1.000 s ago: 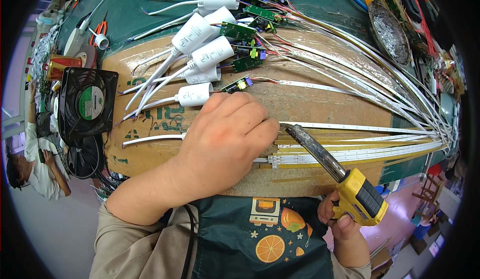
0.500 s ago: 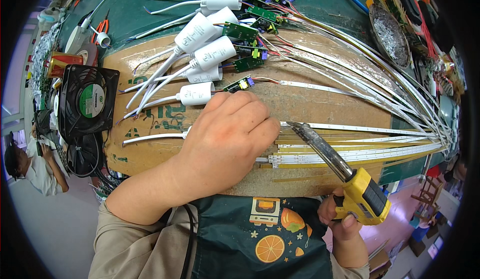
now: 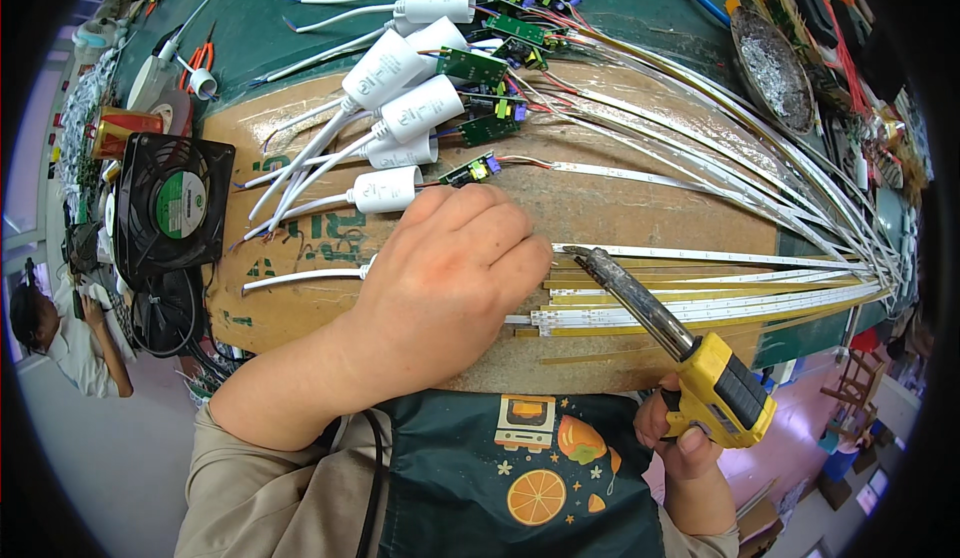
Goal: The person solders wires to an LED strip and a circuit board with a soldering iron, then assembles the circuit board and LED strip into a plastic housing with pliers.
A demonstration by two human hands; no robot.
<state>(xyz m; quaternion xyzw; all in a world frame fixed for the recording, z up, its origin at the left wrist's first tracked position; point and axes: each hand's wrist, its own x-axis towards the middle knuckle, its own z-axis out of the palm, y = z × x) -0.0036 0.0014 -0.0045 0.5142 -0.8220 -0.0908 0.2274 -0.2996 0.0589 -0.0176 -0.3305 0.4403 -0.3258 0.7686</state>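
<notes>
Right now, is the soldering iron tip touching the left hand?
No. The soldering iron tip sits apart, right of the left hand.

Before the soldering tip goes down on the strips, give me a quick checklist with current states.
1. Right hand grips yellow soldering gun: ok.
2. Tip off the LED strips: ok, it sits beside the left hand's fingers.
3. Left hand pressing the strip ends: cannot tell, hand covers them.
4. Fingers clear of the tip: not ok, very close.
5. Cardboard sheet under the work: ok.
</notes>
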